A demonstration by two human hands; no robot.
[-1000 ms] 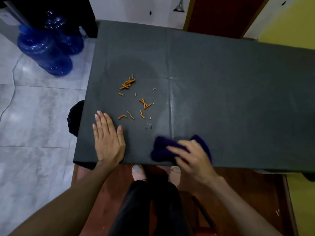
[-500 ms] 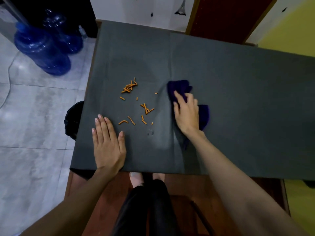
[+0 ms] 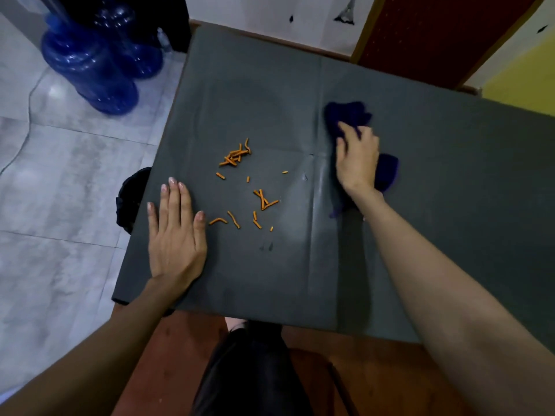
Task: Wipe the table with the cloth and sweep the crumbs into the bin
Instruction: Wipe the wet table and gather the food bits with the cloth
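Observation:
A dark grey table fills most of the view. Several orange crumbs lie scattered on its left half. My right hand presses a dark purple cloth onto the table, right of the crumbs and apart from them. The cloth sticks out beyond the fingers and on the hand's right side. My left hand rests flat on the table near its left edge, fingers spread, holding nothing, just left of the nearest crumbs. A black bin shows partly on the floor under the table's left edge.
Two blue water jugs stand on the tiled floor at the top left. A wet streak runs down the table's middle. My dark-clad legs and a brown floor strip lie below the table's near edge. A yellow wall rises at the right.
My right hand slid the cloth from the table's near edge up the middle to the far side. The left hand stayed flat in place, and the crumbs did not move.

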